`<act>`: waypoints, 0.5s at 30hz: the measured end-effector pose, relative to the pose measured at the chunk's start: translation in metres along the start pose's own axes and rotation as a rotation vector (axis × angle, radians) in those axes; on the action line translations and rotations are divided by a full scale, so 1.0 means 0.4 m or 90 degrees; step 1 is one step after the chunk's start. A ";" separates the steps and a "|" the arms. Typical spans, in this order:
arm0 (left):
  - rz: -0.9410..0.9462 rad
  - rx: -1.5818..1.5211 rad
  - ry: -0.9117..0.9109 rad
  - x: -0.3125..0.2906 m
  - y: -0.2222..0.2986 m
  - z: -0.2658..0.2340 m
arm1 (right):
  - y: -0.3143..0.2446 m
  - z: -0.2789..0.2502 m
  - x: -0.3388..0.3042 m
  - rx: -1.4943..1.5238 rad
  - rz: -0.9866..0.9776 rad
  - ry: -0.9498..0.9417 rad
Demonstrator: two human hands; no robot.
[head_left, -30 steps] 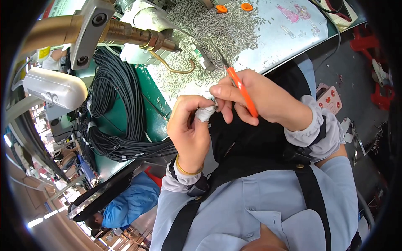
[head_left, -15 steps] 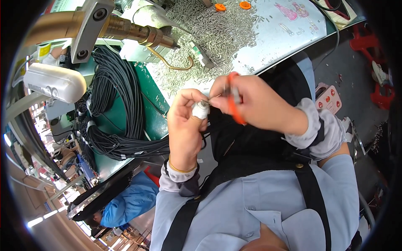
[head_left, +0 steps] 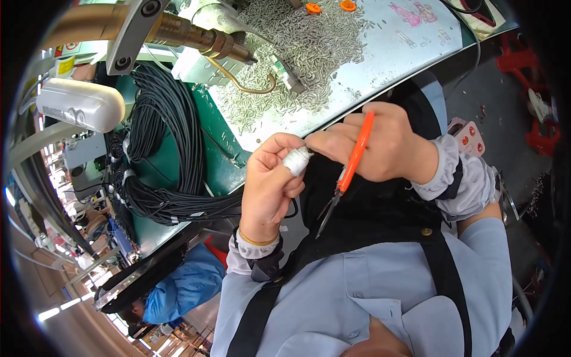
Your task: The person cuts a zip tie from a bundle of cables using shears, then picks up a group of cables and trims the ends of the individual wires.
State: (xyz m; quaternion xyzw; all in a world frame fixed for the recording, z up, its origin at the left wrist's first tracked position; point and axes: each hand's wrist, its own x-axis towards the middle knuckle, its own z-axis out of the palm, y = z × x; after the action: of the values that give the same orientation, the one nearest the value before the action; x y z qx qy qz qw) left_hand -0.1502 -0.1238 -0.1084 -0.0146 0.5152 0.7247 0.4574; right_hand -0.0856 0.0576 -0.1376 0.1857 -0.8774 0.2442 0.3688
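My left hand (head_left: 270,178) is closed in a pinch, with white tape (head_left: 296,160) wrapped round its thumb. My right hand (head_left: 380,143) is closed too, and its fingertips meet the left thumb and forefinger. Whatever sits between the fingertips is small and mostly hidden; only a dark bit shows. Across the right palm lie orange-handled scissors (head_left: 355,152), their slim dark blades pointing down toward my black apron (head_left: 369,214), slightly apart. Just beyond both hands, many small silvery metal pins (head_left: 297,47) are heaped on a pale board (head_left: 392,62).
Coiled black cables (head_left: 184,113) lie on the green bench at left. A brass-coloured machine arm (head_left: 196,41) with a hooked rod overhangs the pins. Two orange pieces (head_left: 348,6) rest at the back. A person in blue (head_left: 187,285) sits at lower left; red stools (head_left: 523,59) stand at right.
The scissors have swung in my right hand, so their blades now point down toward me. Both hands have shifted slightly right, with the fingertips still together.
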 end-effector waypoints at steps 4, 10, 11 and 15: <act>0.303 0.327 0.107 -0.012 -0.042 0.036 | -0.023 0.011 -0.010 0.031 0.065 -0.009; 0.442 0.307 0.168 -0.017 -0.052 0.059 | -0.054 0.047 -0.013 0.435 0.334 0.091; 0.403 0.269 0.164 -0.018 -0.049 0.056 | -0.059 0.048 -0.015 0.434 0.334 0.091; 0.301 0.137 0.117 -0.021 -0.040 0.030 | -0.067 0.041 -0.018 0.711 0.505 0.093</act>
State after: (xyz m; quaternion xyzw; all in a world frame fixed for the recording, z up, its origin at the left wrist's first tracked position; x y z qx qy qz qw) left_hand -0.1293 -0.1193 -0.1104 0.0891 0.6179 0.7480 0.2253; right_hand -0.0763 0.0275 -0.1450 -0.0046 -0.5947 0.7881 0.1591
